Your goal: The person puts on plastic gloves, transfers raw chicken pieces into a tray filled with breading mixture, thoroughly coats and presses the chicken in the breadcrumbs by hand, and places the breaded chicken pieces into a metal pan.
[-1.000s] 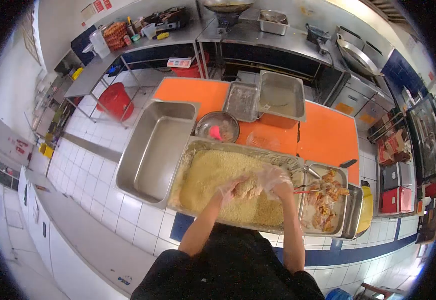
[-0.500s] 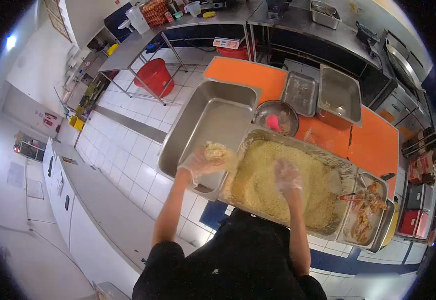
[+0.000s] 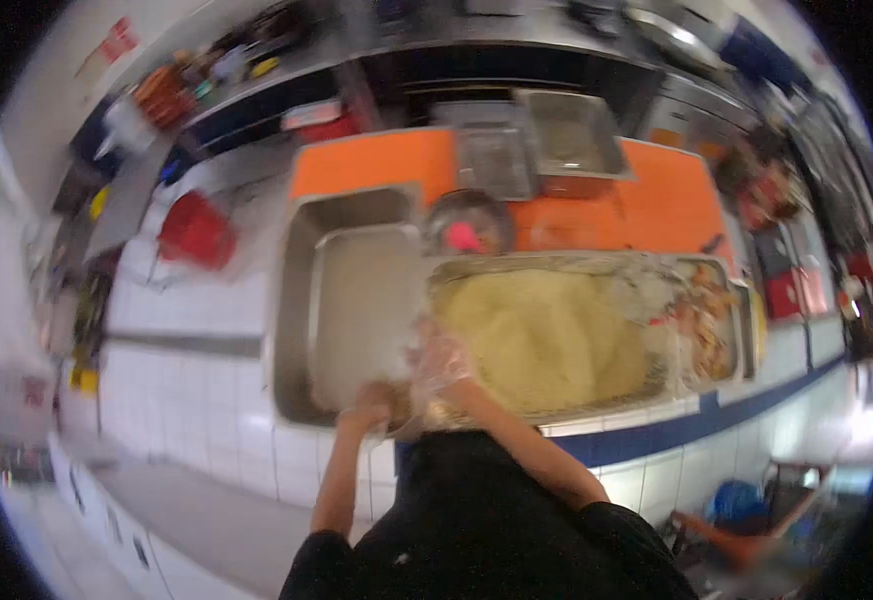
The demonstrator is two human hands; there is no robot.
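Observation:
My left hand point(image 3: 368, 407), in a clear plastic glove, is low in the near right corner of the deep steel pan point(image 3: 291, 300). Its fingers are around a blurred tan lump point(image 3: 396, 398), which looks like a crumb-coated piece of meat. Beside it, my gloved right hand point(image 3: 441, 358) hovers over the rim between this pan and the one of pale yellow crumbs point(image 3: 546, 335). Its fingers look apart with nothing in them, though motion blurs them. Raw-looking coated meat pieces point(image 3: 708, 325) lie in a smaller pan at the right end.
Behind the crumbs, a round metal bowl point(image 3: 491, 215) holds something pink point(image 3: 463, 237). A shallow steel tray point(image 3: 496, 165) and a deep steel container point(image 3: 571, 140) stand on the orange tabletop point(image 3: 376, 160). A red bucket point(image 3: 196, 230) sits on the tiled floor at the left.
My right hand has left the crumbs and come left, close to my left hand. My left hand has moved lower into the deep pan with the piece. The view has turned right.

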